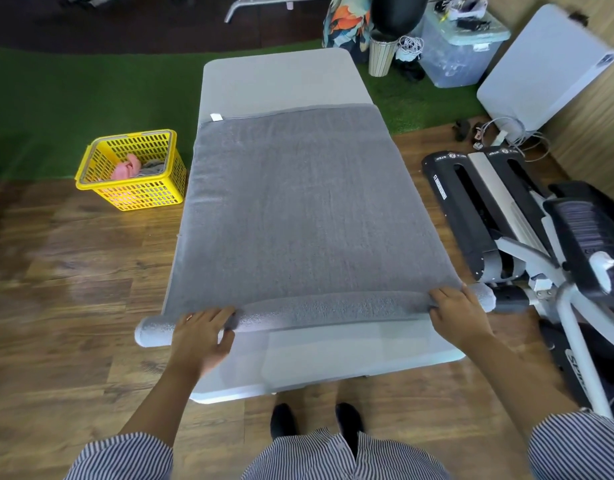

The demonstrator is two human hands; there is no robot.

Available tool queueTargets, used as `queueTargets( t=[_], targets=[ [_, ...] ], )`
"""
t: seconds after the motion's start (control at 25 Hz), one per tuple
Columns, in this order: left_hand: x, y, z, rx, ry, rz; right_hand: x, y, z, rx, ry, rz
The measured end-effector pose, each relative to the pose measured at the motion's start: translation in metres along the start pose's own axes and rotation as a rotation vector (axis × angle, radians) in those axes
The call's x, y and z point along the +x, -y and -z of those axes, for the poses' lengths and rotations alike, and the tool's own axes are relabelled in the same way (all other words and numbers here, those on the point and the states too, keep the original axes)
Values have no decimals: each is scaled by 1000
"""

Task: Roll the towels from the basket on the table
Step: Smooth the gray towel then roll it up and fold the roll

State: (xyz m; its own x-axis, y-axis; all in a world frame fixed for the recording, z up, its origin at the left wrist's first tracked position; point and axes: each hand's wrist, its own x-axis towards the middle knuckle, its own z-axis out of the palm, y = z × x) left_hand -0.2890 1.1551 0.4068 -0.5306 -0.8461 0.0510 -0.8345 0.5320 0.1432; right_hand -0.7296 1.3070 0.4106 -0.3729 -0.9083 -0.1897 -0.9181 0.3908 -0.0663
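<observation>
A grey towel (298, 209) lies spread over the counter (284, 77) at frame centre, its near edge rolled. Both hands, left (201, 336) and right (459, 315), curl over the roll. A yellow basket (132, 169) holding cloths sits left; an exercise machine (513, 230) stands right, its lettering unreadable.

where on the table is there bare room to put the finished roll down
Two bare strips: the far end of the table, beyond the grey towel and its white tag, and the near edge between the rolled part and the person. The middle is covered edge to edge; left hand and right hand hold the roll.
</observation>
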Motion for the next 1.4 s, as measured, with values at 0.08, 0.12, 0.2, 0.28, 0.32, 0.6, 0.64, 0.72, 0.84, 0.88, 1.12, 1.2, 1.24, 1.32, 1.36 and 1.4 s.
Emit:
queueTargets(
  t=[0.08, 0.12, 0.2, 0.28, 0.32, 0.6, 0.64, 0.72, 0.84, 0.88, 1.12, 1.2, 1.24, 1.32, 1.36, 1.4],
  targets=[
    [-2, 8, 0, -33, 2, -56, 0, -2, -3, -12, -4, 22],
    [-3, 12, 0, -37, 13, -75, 0, -2, -3, -4, -21, 10],
    [-9, 24, -1, -29, 18, -31, 0, -1, -2, 24, -85, -20],
    [-16, 34, 0, -35, 0, 124, 1, 0, -2, 55, -147, -15],
    [-19, 37, 0, -38, -4, 169, 1, 0, -3, 70, -170, -4],
    [-12, 32, 1, -47, 64, 183, 3, 7, -3, 11, 47, 18],
    [-11, 31, 1, -23, 32, 172, 3, 6, -3, 13, 24, 8],
    [-14, 26, 7, 48, 4, 144, 4, 5, -2, 30, -22, -5],
    [-19, 28, 11, 100, 57, 162, 3, 3, -6, 42, -31, 32],
    [-20, 31, 9, 115, 51, 156, 1, 3, -6, 46, -32, 39],
    [-13, 26, 11, 64, -119, 199, 0, 6, 1, 157, -201, 39],
    [-13, 23, 6, 25, -117, 189, 1, 3, -4, 126, -158, 39],
    [-14, 22, 4, 23, -91, 180, 0, 3, -5, 120, -107, 39],
    [-15, 24, 0, 44, -34, 162, -1, 3, -5, 97, -28, 40],
    [-15, 25, -1, 52, -21, 158, -2, 4, -3, 79, -16, 35],
    [-14, 24, 0, 59, -15, 169, -2, 6, -2, 73, -22, 29]
  ],
)
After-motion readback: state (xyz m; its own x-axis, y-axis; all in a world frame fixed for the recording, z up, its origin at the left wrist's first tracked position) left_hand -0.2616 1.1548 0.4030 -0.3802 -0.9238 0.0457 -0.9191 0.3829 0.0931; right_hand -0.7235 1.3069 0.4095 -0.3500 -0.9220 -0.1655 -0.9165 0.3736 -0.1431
